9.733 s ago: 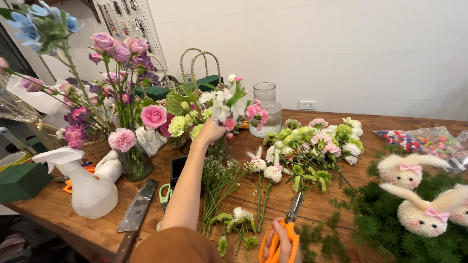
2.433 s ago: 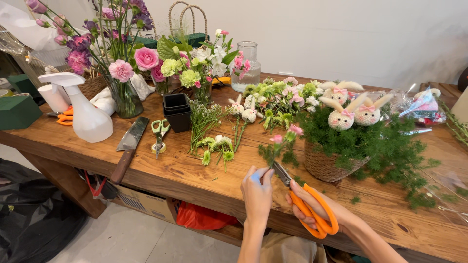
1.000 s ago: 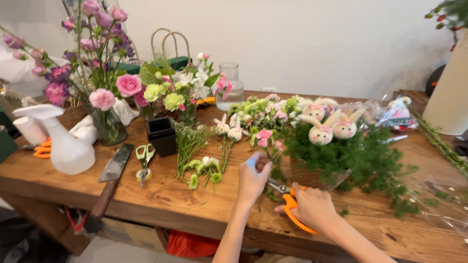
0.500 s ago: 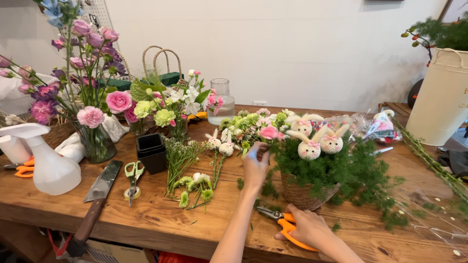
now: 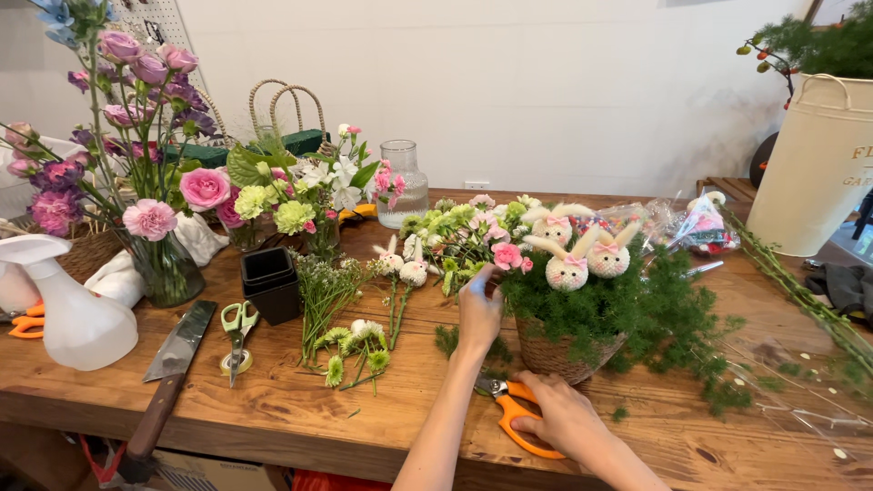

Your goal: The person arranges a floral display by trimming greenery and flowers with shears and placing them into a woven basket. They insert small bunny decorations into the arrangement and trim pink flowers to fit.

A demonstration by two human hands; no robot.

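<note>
Half a second ago our left hand was raised at the stems beside the basket; now it has closed in on the pink bloom at the basket's ten o'clock edge, fingertips pinched just below the flower, touching its stem. Our right hand has settled lower, at the basket's six o'clock, resting on the table with its fingers curled around the handles of the orange scissors; the blades lie flat, pointing toward nine o'clock, and are not at the stem.

We judge from this that cutting has paused and placing is in hand: the bloom is being set or nudged into the greenery beside the two bunny heads.

At nine o'clock from our left hand lie loose green and white stems, then a black pot, small green scissors and a knife.
</note>
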